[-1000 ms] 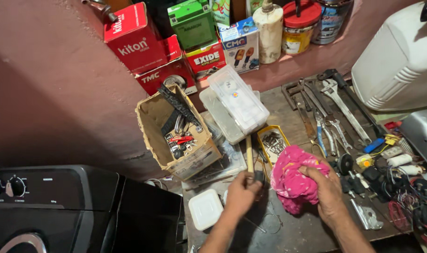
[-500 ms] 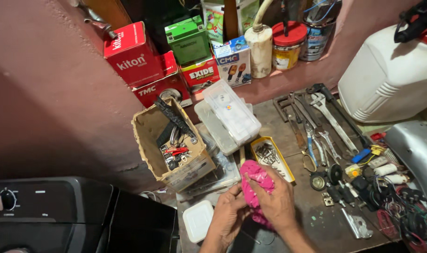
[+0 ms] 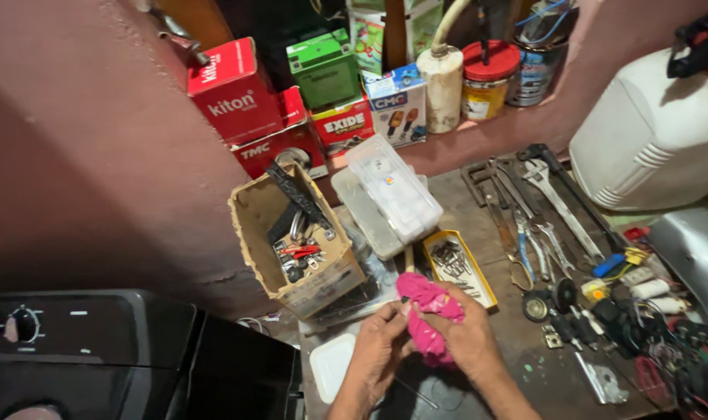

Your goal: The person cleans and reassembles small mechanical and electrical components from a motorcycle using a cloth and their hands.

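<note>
Two hands meet at the near edge of the counter (image 3: pixel 525 365): the left hand (image 3: pixel 375 351) pinches one end of a pink rag (image 3: pixel 430 315), the right hand (image 3: pixel 469 342) wraps it, just near a yellow tray (image 3: pixel 478 280) of small parts.

We see both forearms rising from the bottom edge and meeting low in the middle of the view. Our left hand (image 3: pixel 375 342) sits a little lower and to the left, back of the hand up, its fingers (image 3: pixel 394 315) curled and pinching at the tips. Our right hand (image 3: pixel 464 336) lies just beside it, fingers folded inward in a closed grasp, the wrist angling back toward the lower right. The two hands nearly touch, knuckles turned toward each other
</note>
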